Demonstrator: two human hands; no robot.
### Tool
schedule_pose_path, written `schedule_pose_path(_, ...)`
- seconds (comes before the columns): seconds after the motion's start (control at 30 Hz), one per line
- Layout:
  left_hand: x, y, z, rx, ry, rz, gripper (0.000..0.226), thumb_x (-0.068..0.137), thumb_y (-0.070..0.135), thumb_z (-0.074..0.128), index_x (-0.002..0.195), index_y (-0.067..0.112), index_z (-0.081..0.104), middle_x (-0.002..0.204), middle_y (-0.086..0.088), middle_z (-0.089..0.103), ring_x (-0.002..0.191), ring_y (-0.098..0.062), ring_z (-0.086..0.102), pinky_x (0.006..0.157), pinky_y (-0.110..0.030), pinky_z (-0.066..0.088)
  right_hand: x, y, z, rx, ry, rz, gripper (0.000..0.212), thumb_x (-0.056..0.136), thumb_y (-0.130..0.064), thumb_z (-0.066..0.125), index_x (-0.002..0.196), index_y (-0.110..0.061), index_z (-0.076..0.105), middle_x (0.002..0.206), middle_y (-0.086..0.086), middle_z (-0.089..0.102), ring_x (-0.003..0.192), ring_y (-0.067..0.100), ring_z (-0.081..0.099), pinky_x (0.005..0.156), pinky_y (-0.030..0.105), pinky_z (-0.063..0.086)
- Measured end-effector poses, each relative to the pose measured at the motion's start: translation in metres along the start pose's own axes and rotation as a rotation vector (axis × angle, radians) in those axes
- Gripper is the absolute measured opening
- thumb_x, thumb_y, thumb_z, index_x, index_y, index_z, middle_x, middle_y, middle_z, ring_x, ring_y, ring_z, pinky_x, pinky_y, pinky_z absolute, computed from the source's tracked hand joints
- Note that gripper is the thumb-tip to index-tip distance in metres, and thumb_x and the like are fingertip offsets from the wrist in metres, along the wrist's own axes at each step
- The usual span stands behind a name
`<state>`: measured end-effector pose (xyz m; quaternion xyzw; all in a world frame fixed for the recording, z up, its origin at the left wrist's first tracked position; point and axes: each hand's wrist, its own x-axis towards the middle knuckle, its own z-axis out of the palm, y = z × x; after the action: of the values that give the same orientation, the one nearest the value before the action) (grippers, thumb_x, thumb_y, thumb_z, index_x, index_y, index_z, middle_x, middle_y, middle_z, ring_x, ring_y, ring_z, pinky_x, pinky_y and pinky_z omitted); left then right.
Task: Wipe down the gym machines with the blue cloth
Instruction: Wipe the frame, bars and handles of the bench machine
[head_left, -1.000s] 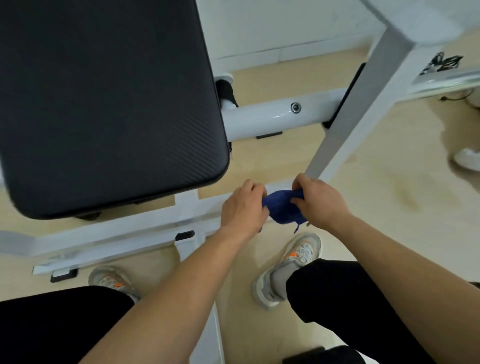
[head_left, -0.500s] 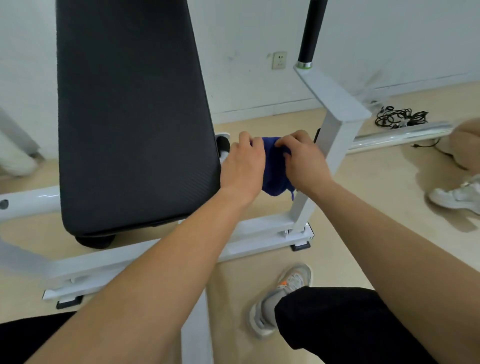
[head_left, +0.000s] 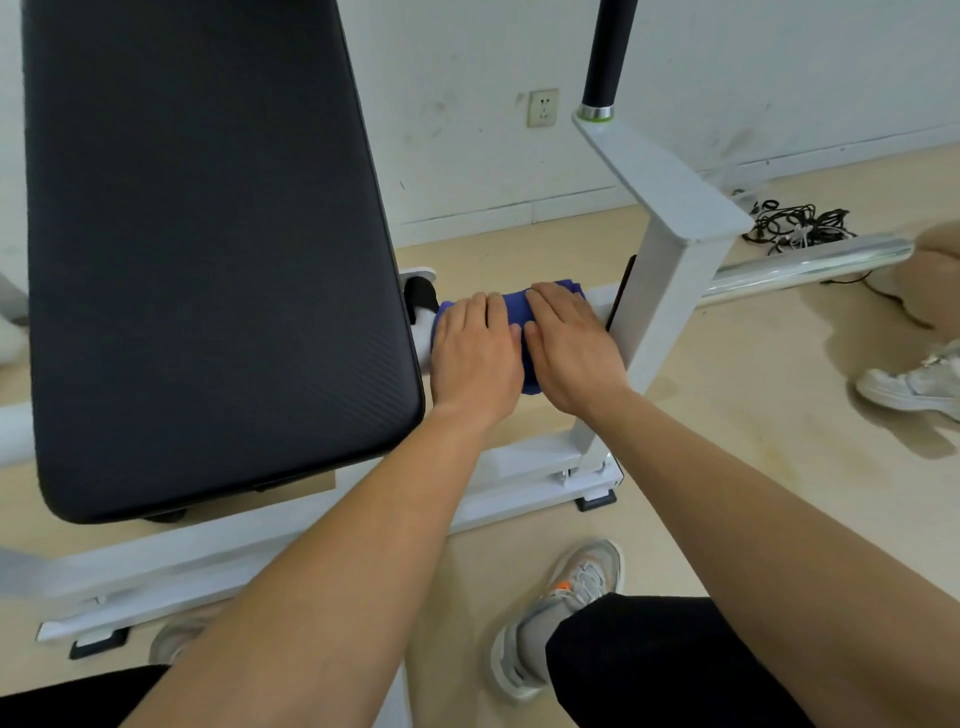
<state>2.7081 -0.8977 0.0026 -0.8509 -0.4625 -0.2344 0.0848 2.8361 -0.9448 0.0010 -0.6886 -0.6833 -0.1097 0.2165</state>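
- Forearms (head_left: 332, 571) are bare, from the left grip (head_left: 475, 358) and the right grip (head_left: 571, 353) back to the picture's edge.
- Black trousers (head_left: 649, 670) cover the leg below the right grip.
- Grey mesh trainer (head_left: 566, 603) below the right grip has a white sole, an orange tab and a pale sock (head_left: 530, 642).
- Second trainer (head_left: 179, 636), grey, shows in part below the left grip.

Blue cloth (head_left: 511, 312) soft; pad (head_left: 208, 249) matt ribbed; frame (head_left: 670, 291) glossy white metal.

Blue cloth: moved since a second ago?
Yes. The blue cloth went up from near the base rail onto the white crossbar beside the upright post; left hand and right hand press it.
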Motion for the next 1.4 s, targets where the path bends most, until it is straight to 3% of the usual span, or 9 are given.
schedule_pose_path(0.23, 0.040, -0.003, -0.001, 0.186, -0.254, -0.031, 0.028, 0.098, 0.019, 0.035, 0.106, 0.016, 0.062, 0.103, -0.005, 0.068, 0.095, -0.026, 0.063, 0.069, -0.035, 0.037, 0.050, 0.005, 0.007, -0.071, -0.133, 0.173, 0.034, 0.099, -0.024, 0.032, 0.083, -0.014, 0.061, 0.086, 0.003, 0.064, 0.081, 0.028, 0.056, 0.070, 0.036, 0.034)
schedule_pose_path(0.33, 0.052, -0.004, -0.008, 0.130, -0.374, -0.055, 0.026, 0.097, 0.016, 0.040, 0.112, 0.017, 0.061, 0.105, -0.006, 0.068, 0.095, -0.028, 0.064, 0.066, -0.034, 0.037, 0.065, 0.013, 0.003, -0.060, -0.265, 0.229, 0.037, 0.099, -0.026, 0.032, 0.085, -0.014, 0.064, 0.081, 0.003, 0.065, 0.075, 0.029, 0.057, 0.058, 0.035, 0.031)
schedule_pose_path(0.43, 0.041, -0.002, -0.013, 0.167, -0.307, 0.019, 0.021, 0.094, 0.017, 0.049, 0.114, 0.016, 0.055, 0.105, -0.005, 0.065, 0.093, -0.025, 0.063, 0.068, -0.036, 0.041, 0.054, 0.014, 0.006, -0.066, -0.172, 0.120, 0.036, 0.099, -0.022, 0.031, 0.088, -0.013, 0.063, 0.087, 0.005, 0.067, 0.077, 0.028, 0.058, 0.069, 0.039, 0.042)
schedule_pose_path(0.63, -0.023, 0.004, 0.020, 0.012, 0.013, -0.105, 0.047, 0.102, 0.032, 0.030, 0.144, 0.012, 0.038, 0.143, -0.006, 0.044, 0.136, -0.025, 0.037, 0.118, -0.041, 0.022, -0.005, 0.006, 0.030, -0.001, 0.138, 0.081, 0.040, 0.102, -0.022, 0.033, 0.130, -0.005, 0.055, 0.132, 0.009, 0.057, 0.124, 0.029, 0.048, 0.114, 0.044, 0.031)
schedule_pose_path(0.83, 0.010, 0.008, 0.005, -0.012, 0.027, -0.249, 0.033, 0.099, 0.031, 0.032, 0.098, 0.019, 0.063, 0.096, 0.000, 0.066, 0.094, -0.023, 0.058, 0.092, -0.036, 0.041, 0.046, 0.013, 0.010, -0.074, -0.083, 0.094, 0.042, 0.097, -0.027, 0.026, 0.095, -0.014, 0.065, 0.093, 0.005, 0.068, 0.085, 0.029, 0.058, 0.077, 0.039, 0.041)
schedule_pose_path(0.97, 0.043, 0.010, -0.004, 0.032, -0.254, -0.278, 0.032, 0.097, 0.023, 0.034, 0.098, 0.019, 0.066, 0.097, -0.002, 0.070, 0.096, -0.024, 0.062, 0.080, -0.035, 0.034, 0.068, 0.018, 0.002, -0.048, -0.296, 0.177, 0.039, 0.099, -0.028, 0.030, 0.086, -0.018, 0.065, 0.082, 0.004, 0.065, 0.075, 0.029, 0.058, 0.063, 0.037, 0.038)
schedule_pose_path(1.1, 0.021, 0.002, -0.001, 0.062, -0.117, -0.197, 0.032, 0.102, 0.028, 0.030, 0.099, 0.019, 0.060, 0.097, -0.001, 0.066, 0.092, -0.023, 0.059, 0.085, -0.036, 0.039, 0.049, 0.014, 0.013, -0.066, -0.089, 0.090, 0.042, 0.098, -0.027, 0.025, 0.090, -0.015, 0.064, 0.088, 0.003, 0.067, 0.078, 0.027, 0.056, 0.073, 0.040, 0.042)
schedule_pose_path(1.23, -0.013, 0.005, 0.015, -0.057, 0.066, -0.236, 0.042, 0.101, 0.031, 0.032, 0.136, 0.014, 0.046, 0.134, -0.001, 0.051, 0.125, -0.022, 0.045, 0.114, -0.038, 0.027, 0.024, 0.008, 0.023, 0.045, 0.052, 0.004, 0.038, 0.100, -0.026, 0.028, 0.114, -0.015, 0.063, 0.112, 0.001, 0.065, 0.101, 0.025, 0.056, 0.094, 0.036, 0.037)
schedule_pose_path(1.4, -0.023, 0.006, 0.018, -0.008, 0.070, -0.312, 0.055, 0.101, 0.030, 0.030, 0.151, 0.007, 0.032, 0.155, -0.007, 0.035, 0.142, -0.024, 0.033, 0.120, -0.038, 0.019, 0.035, 0.012, 0.016, 0.072, -0.062, -0.083, 0.039, 0.102, -0.028, 0.031, 0.127, -0.019, 0.061, 0.125, 0.000, 0.064, 0.113, 0.025, 0.055, 0.099, 0.037, 0.037)
